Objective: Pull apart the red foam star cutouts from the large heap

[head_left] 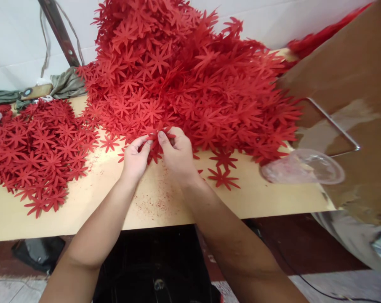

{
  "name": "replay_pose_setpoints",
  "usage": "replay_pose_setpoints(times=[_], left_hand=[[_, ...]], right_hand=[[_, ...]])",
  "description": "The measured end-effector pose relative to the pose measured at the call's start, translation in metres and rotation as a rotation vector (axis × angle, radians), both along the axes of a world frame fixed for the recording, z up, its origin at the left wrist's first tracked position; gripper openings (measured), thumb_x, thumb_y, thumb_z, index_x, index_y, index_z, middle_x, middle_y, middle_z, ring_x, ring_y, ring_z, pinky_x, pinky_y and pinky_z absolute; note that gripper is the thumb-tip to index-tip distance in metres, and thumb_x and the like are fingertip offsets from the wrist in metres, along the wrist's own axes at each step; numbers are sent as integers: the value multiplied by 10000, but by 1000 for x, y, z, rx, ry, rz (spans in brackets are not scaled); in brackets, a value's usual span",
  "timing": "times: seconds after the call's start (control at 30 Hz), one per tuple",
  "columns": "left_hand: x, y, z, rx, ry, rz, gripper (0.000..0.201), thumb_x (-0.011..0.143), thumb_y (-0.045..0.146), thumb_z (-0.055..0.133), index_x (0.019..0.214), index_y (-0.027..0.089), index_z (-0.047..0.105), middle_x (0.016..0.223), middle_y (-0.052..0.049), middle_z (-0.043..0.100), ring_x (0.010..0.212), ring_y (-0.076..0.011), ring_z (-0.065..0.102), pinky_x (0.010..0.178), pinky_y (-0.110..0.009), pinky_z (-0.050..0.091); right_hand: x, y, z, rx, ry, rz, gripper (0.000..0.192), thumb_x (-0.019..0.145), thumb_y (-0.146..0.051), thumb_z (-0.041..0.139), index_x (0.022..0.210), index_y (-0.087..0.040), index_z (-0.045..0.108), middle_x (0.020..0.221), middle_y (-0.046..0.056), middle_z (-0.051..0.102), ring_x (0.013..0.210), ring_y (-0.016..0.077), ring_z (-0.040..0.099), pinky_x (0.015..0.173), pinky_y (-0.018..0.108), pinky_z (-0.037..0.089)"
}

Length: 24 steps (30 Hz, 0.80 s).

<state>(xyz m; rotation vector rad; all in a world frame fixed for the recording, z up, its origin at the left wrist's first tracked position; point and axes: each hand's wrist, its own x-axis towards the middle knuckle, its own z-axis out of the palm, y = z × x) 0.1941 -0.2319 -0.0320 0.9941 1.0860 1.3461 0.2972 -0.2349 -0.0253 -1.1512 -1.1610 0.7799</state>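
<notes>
Between my two hands is a red flower-shaped cutout [157, 136] with narrow petals, just above the table's middle. My left hand [137, 156] pinches its left side between thumb and fingers. On the other side, my right hand [178, 152] grips it with the thumb on top. Right behind the hands rises a large heap of the same red cutouts [177, 84]. A smaller pile of them [41, 147] lies to the left. A few loose cutouts [223, 177] rest on the wood to the right of my right hand.
The pale wooden table [241, 202] has red crumbs scattered near its front edge. A clear plastic cup [300, 167] lies on its side at the right, beside a brown cardboard sheet [351, 84]. Grey-green cloth [68, 83] and a metal post [59, 31] stand at the back left.
</notes>
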Motion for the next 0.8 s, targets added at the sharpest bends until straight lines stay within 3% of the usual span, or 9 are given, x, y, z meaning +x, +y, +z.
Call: replay_pose_setpoints(times=[0.1, 0.2, 0.3, 0.37, 0.57, 0.63, 0.7, 0.8], left_hand=[[0, -1, 2, -26, -1, 4, 13, 764, 166, 652, 756, 161, 661, 700, 29, 670, 644, -70, 589, 734, -234, 504], [2, -4, 5, -21, 4, -40, 57, 727, 169, 688, 775, 160, 659, 691, 38, 654, 616, -57, 555, 708, -221, 485], [4, -6, 5, -45, 33, -103, 162, 659, 157, 741, 802, 162, 666, 709, 36, 657, 636, -61, 553, 691, -218, 465], [6, -6, 3, -58, 28, -118, 122, 664, 154, 732, 759, 158, 654, 703, 33, 652, 642, -63, 553, 694, -220, 459], [3, -5, 2, -50, 52, -45, 86, 734, 152, 674, 713, 168, 593, 593, 69, 561, 542, -48, 481, 618, -203, 424], [3, -4, 4, -59, 71, -35, 103, 746, 144, 667, 710, 171, 574, 572, 75, 539, 518, -46, 460, 589, -197, 407], [3, -5, 6, -87, 96, -59, 111, 761, 142, 654, 706, 171, 562, 548, 76, 527, 489, -48, 442, 557, -200, 390], [4, -7, 9, -117, 136, -70, 139, 780, 149, 642, 685, 169, 543, 508, 80, 499, 451, -51, 409, 515, -206, 356]], right_hand=[[6, 3, 2, -38, 135, 14, 86, 790, -282, 621, 807, -218, 566, 765, -14, 591, 704, 103, 545, 710, 264, 484], [10, 6, 4, -56, 196, 14, 54, 785, -244, 606, 767, -217, 563, 714, -21, 590, 654, 97, 542, 665, 255, 485], [10, 6, 4, -37, 166, -31, 93, 786, -280, 622, 760, -221, 555, 708, -21, 595, 662, 101, 556, 662, 256, 486], [8, 4, 5, -16, 119, -60, 141, 794, -326, 629, 751, -223, 543, 689, -24, 586, 638, 97, 548, 639, 255, 477], [31, 13, 7, 43, 12, -180, 173, 872, -366, 527, 772, -229, 492, 585, -49, 505, 522, 95, 515, 575, 273, 454], [49, 20, 7, 71, -49, -257, 133, 849, -349, 562, 828, -222, 529, 695, -15, 572, 637, 120, 584, 655, 308, 495], [63, 23, 7, 94, -163, -258, 206, 774, -345, 666, 917, -215, 593, 957, 53, 639, 905, 171, 627, 813, 366, 512], [65, 18, 10, 76, -229, -113, 318, 730, -403, 717, 989, -228, 656, 1190, 84, 620, 1166, 217, 557, 980, 418, 464]])
